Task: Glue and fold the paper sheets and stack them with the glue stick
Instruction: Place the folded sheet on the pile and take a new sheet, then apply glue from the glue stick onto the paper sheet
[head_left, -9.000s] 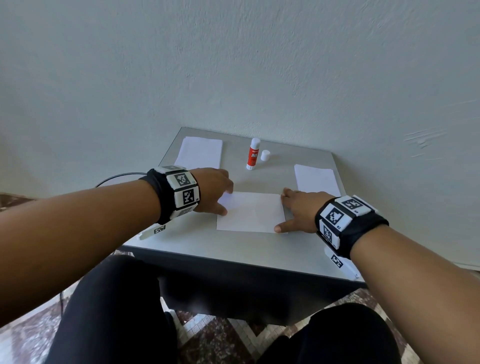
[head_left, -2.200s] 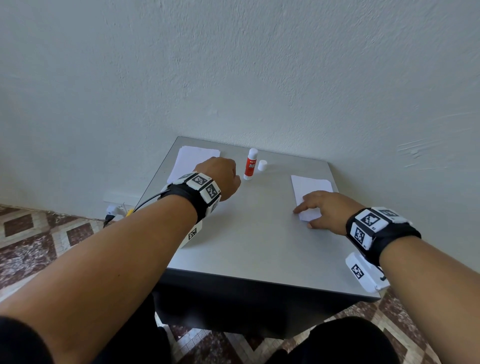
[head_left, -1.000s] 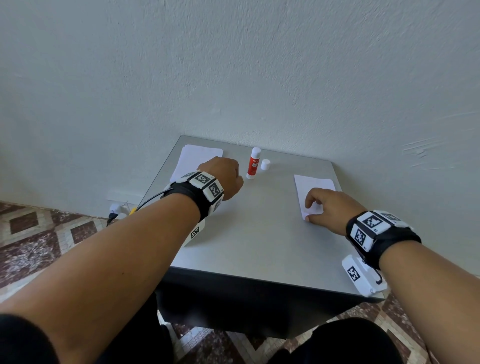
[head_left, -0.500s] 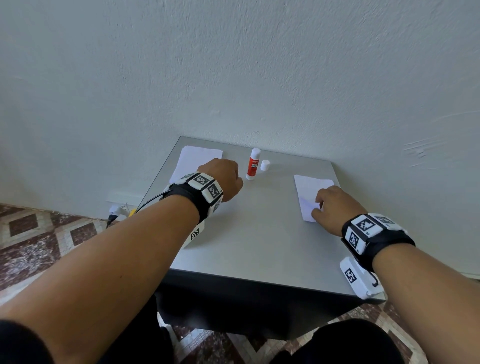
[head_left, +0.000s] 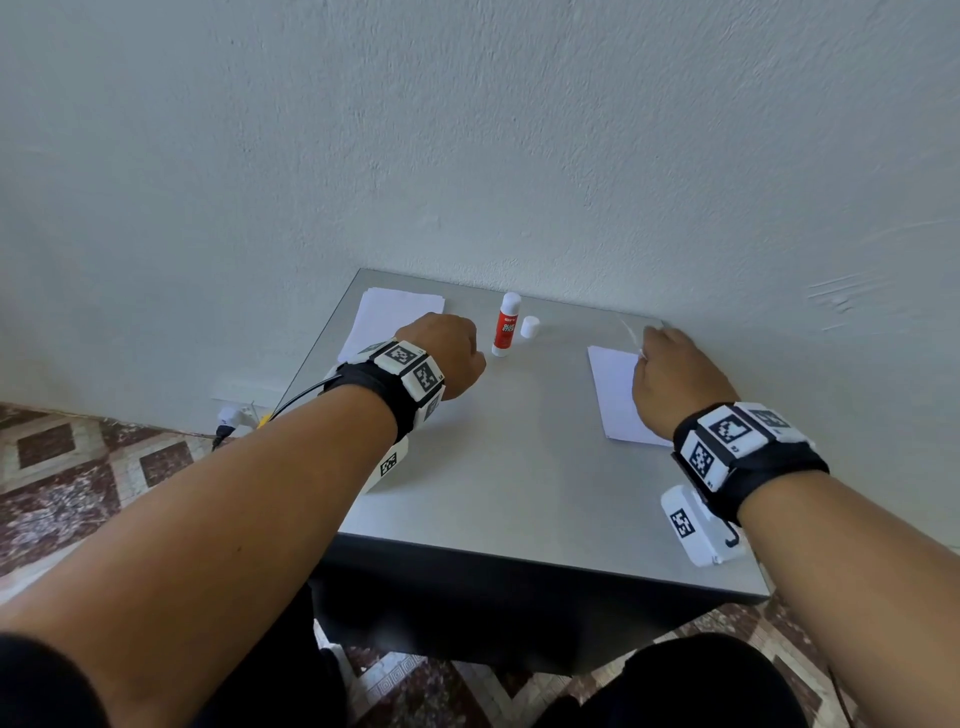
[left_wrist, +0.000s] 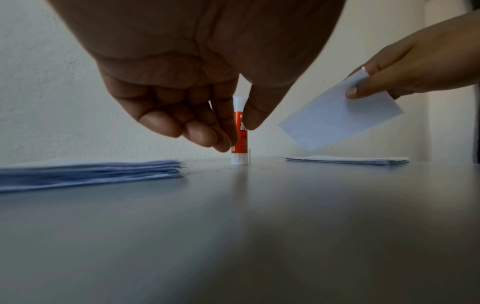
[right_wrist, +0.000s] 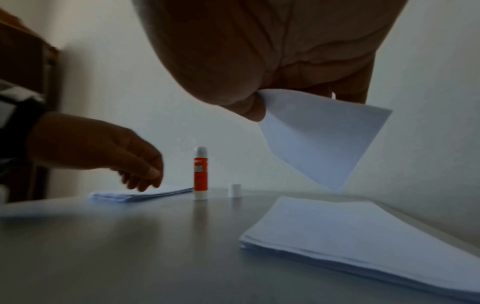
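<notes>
An uncapped red and white glue stick (head_left: 505, 325) stands upright at the back of the grey table (head_left: 519, 493), its white cap (head_left: 530, 327) just to its right. My left hand (head_left: 447, 353) hovers left of the glue stick, fingers loosely curled, holding nothing. My right hand (head_left: 670, 374) pinches one white paper sheet (left_wrist: 337, 121) by a corner and holds it in the air above the right paper stack (head_left: 615, 400). In the right wrist view the held sheet (right_wrist: 324, 139) hangs tilted over that stack (right_wrist: 350, 236).
A second paper stack (head_left: 384, 317) lies at the back left, partly under my left hand. The wall runs close behind the table. A cable and wall socket (head_left: 234, 415) sit low at the left, and the patterned floor shows below.
The sheet that lay mid-table under both hands is gone. My right hand has pinched the top sheet of the right stack and lifted it. My left hand has stayed by the glue stick.
</notes>
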